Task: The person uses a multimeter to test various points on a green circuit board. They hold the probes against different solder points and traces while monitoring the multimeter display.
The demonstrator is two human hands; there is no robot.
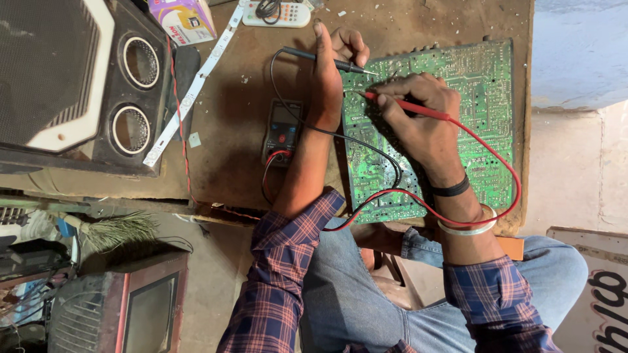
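The person sat at the brown counter (229,163) with a large green circuit board (471,85) lying flat on it, solder side up. The left hand (330,72) had its fingers closed round the black probe (327,61), the tip resting at the board's upper left edge. The right hand (418,111) pinched the red probe (409,106) like a pen, tip down on the board a little below the black one. Both leads ran back to a dark multimeter (282,131) lying just left of the board, beside the left forearm. To my eye, doing this well meant keeping each tip steady on a single solder point, not bridging neighbours, and glancing at the meter only once both hands were still. The slack red lead looped over the board's near edge and could have tugged the probe.
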